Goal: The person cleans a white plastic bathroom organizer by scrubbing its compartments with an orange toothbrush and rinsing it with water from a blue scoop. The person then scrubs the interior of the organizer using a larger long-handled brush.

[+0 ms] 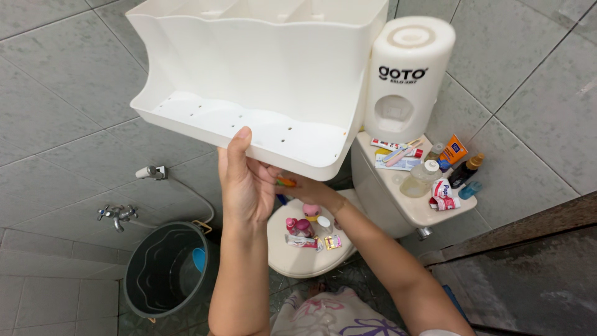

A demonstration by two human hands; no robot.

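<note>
A white plastic wall shelf (249, 81) with small holes in its base hangs on the grey tiled wall. My left hand (244, 183) holds its front lower edge, thumb on the rim and fingers underneath. My right hand (311, 190) reaches below the shelf; it is partly hidden and seems to pinch a small orange object (286, 182). Under my hands is a closed white toilet lid (305, 249) with a pink bottle (292, 225), a pink-capped item and small sachets.
A white cylindrical dispenser (407, 74) is attached at the shelf's right. The toilet tank top (385, 186) carries tubes, small bottles and a clear jar. A dark bucket (165, 270) stands at the lower left under a tap (117, 214) and a hose.
</note>
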